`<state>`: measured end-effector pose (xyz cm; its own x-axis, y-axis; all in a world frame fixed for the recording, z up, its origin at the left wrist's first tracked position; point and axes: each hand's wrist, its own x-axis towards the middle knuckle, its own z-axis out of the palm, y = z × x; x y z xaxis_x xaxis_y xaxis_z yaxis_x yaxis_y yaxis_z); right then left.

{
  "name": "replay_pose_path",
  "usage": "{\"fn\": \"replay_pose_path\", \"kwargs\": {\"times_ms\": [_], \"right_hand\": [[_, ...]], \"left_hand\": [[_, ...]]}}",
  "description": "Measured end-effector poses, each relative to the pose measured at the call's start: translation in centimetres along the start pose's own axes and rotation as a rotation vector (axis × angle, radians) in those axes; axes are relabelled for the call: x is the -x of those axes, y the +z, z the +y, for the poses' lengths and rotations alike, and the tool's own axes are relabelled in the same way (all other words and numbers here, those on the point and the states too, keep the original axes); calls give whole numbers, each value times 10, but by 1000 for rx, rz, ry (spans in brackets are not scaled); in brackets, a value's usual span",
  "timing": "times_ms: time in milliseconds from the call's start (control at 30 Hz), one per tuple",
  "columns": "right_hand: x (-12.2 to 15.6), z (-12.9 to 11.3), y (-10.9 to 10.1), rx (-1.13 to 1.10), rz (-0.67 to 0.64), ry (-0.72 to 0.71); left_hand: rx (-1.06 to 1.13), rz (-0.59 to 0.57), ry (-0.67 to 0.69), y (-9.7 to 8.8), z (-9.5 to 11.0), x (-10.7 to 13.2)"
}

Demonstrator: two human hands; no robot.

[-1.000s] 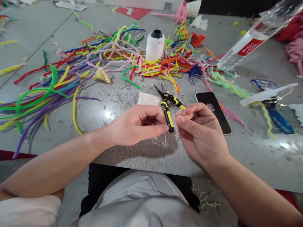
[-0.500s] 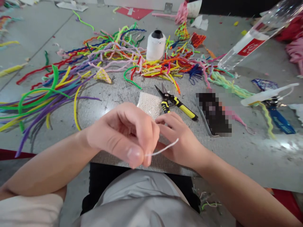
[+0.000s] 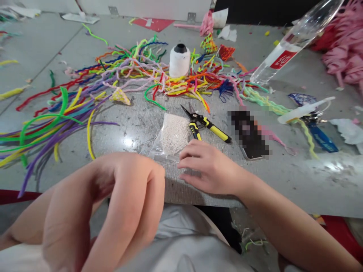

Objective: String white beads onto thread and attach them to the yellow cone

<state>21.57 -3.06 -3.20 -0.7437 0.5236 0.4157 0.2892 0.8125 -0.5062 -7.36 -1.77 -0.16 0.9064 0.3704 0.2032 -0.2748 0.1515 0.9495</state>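
Note:
Close to the camera, my left hand (image 3: 133, 185) is raised and bent downward with its fingers curled. Its fingertips run out of the bottom of the view, so the white thread pinched there a moment ago cannot be seen. My right hand (image 3: 210, 166) rests on the table, its fingers loosely bent and apart. Those fingertips reach the lower right edge of a clear plastic bag of small white beads (image 3: 174, 136). Just beyond that hand lie yellow-and-black pliers (image 3: 208, 122), jaws open. A thin thread (image 3: 149, 141) lies left of the bag.
A white thread spool (image 3: 179, 62) stands behind, among many coloured fuzzy stems (image 3: 124, 71). To the right are a phone (image 3: 251, 136), a tilted clear bottle (image 3: 286, 56), a white glue tube (image 3: 304, 110) and a blue strap (image 3: 323, 138). Pink bundles (image 3: 343, 56) lie far right.
My left hand has come up toward me and to the left, uncovering the bead bag. The thread end has left view. My right hand stays by the bag; the view has shifted slightly.

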Motion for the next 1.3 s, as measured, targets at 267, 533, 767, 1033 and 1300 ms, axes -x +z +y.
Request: {"fn": "replay_pose_path", "kwargs": {"times_ms": [267, 533, 767, 1033, 1300], "right_hand": [[0, -4, 18, 485, 104, 192], [1, 10, 35, 349, 127, 272], [1, 12, 39, 382, 89, 248], [-4, 14, 46, 384, 109, 263], [-5, 16, 51, 398, 95, 232]], "left_hand": [[76, -2, -254, 23, 28, -47], [129, 341, -153, 12, -5, -66], [231, 462, -181, 14, -11, -72], [271, 478, -202, 16, -11, -74], [255, 517, -243, 21, -6, -81]]}}
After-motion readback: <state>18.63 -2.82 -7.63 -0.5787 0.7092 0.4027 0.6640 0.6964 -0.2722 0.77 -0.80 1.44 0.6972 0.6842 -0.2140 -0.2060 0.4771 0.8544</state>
